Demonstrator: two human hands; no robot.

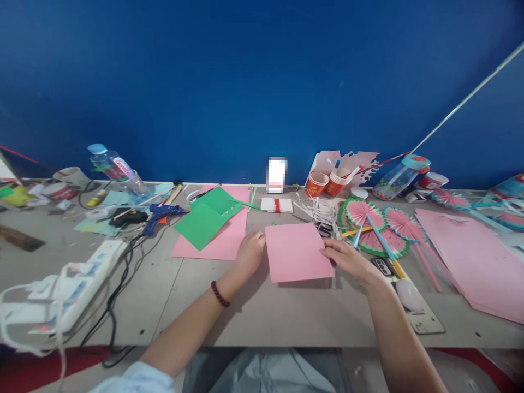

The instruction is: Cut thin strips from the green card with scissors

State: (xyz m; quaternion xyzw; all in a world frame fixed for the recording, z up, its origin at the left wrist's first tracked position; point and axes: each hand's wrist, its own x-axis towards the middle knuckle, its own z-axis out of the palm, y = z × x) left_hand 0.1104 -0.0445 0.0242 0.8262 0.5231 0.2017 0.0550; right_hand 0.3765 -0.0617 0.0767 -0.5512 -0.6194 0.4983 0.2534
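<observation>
A roughly square sheet of pink paper is held slightly tilted over the middle of the table. Its left edge is at my left hand, whose fingers are curled in, the tips partly hidden. At the right edge, my right hand pinches the sheet between thumb and fingers. Left of my hands, green paper lies over a larger pink sheet. Folded pink-and-green paper fans on coloured sticks lie to the right of my right hand.
A glue gun, a white power strip and black cables are on the left. Red paper cups and a white cord sit at the back. Pink sheets and a phone lie on the right.
</observation>
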